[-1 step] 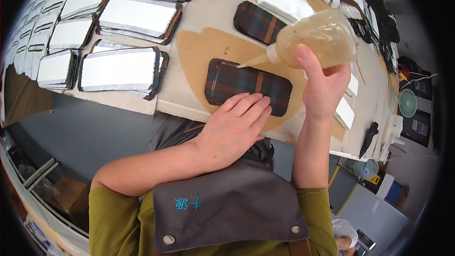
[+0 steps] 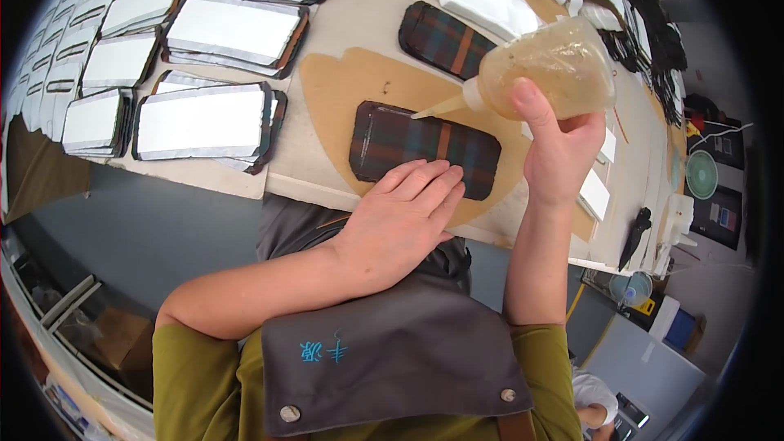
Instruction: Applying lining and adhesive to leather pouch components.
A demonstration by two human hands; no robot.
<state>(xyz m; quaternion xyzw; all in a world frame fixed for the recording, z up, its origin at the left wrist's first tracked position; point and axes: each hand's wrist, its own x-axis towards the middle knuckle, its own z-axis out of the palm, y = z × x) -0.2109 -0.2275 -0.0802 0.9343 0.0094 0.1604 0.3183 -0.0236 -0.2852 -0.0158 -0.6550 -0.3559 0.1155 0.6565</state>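
A dark plaid panel [image 2: 400, 132] with trimmed corners lies flat on a tan sheet [image 2: 331, 86] near the table's front edge. My left hand [image 2: 400, 208] rests on the panel's near edge, fingers stretched out flat. In my right hand [image 2: 563, 143] is a squeeze bottle [image 2: 551, 61] of cloudy yellowish liquid, tilted with its thin nozzle pointing left and down. The nozzle tip is at the panel's far edge, left of its middle. Shiny wet lines show along the panel's left and far edges. Beyond lies a second plaid panel [image 2: 445, 39], partly hidden behind the bottle.
Stacks of white-faced panels [image 2: 202, 121] with dark edges fill the table's left side. White blocks [image 2: 486, 0] stand at the back, and dark straps [image 2: 641, 16] hang at the far right. A black tool [image 2: 635, 238] lies at the right edge. Another person [image 2: 594, 398] is at lower right.
The bottle's nozzle tip has shifted slightly right along the panel's far edge. My left hand stays in place on the panel.
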